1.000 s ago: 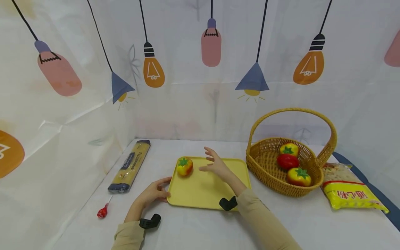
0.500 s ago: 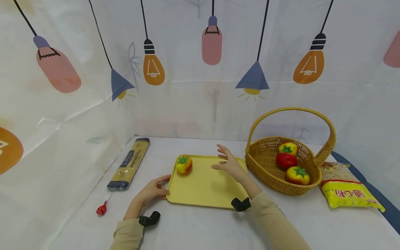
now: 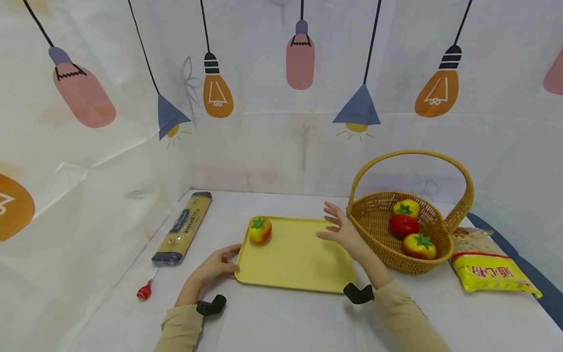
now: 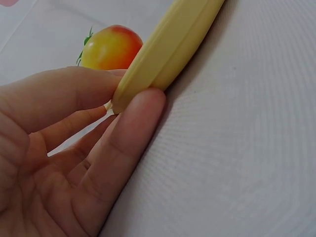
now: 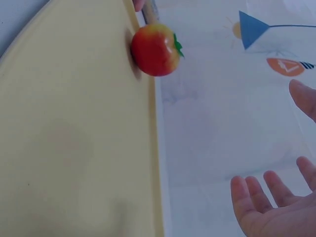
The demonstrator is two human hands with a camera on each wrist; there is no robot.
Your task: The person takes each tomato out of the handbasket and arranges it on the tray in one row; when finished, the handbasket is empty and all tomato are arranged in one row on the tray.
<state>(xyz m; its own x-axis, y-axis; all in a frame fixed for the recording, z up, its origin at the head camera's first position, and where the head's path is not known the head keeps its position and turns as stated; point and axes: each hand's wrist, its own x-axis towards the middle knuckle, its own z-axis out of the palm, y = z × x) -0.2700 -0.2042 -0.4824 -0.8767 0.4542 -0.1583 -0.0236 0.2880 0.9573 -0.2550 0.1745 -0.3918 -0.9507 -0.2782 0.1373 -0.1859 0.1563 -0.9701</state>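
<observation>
A yellow rectangular tray (image 3: 294,259) lies on the white table with a red-and-yellow tomato-like fruit (image 3: 260,230), green leaves on top, in its far left corner. My left hand (image 3: 215,269) grips the tray's left edge. Close up in the left wrist view, the thumb and fingers of that hand (image 4: 44,192) pinch the rim, and the fruit (image 4: 111,47) shows behind. Over the tray's right part hovers my right hand (image 3: 345,234), fingers spread and holding nothing. In the right wrist view this hand (image 5: 281,202) appears beyond the tray's rim (image 5: 154,148).
Right of the tray stands a wicker basket (image 3: 374,249) with a tall handle, holding two similar fruits and a red one (image 3: 403,226). Beside it lies a yellow pasta bag (image 3: 492,271). On the left are a spaghetti pack (image 3: 182,230) and a red lollipop (image 3: 143,292).
My right hand has moved rightward across the tray, away from the fruit and toward the basket. The left hand has stayed at the tray's edge, and the fruit keeps its corner.
</observation>
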